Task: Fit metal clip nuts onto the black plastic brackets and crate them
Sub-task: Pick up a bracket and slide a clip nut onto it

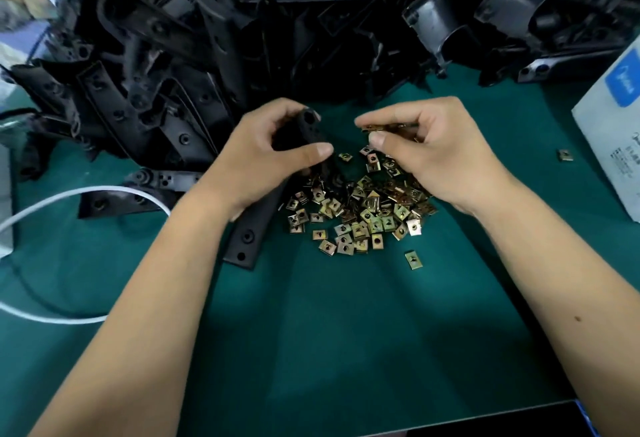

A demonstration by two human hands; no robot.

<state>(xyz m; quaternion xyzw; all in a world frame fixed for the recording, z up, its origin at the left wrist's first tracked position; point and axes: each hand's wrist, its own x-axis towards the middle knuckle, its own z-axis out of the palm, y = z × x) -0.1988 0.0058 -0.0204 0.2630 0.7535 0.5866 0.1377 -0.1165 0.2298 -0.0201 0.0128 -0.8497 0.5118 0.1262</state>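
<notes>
My left hand point(273, 156) grips a long black plastic bracket point(247, 239) near its upper end; the lower end with two holes rests on the green mat. My right hand point(436, 149) pinches a brass-coloured metal clip nut point(372, 128) between thumb and forefinger, a short gap right of the bracket's top end point(308, 118). A loose pile of clip nuts point(360, 208) lies on the mat under and between both hands. No crate is in view.
A big heap of black brackets point(277, 21) fills the back of the green mat point(346, 332). A white cable point(86, 194) loops at the left. A white and blue box point(613, 131) stands at the right, with a stray clip nut point(564, 155) beside it.
</notes>
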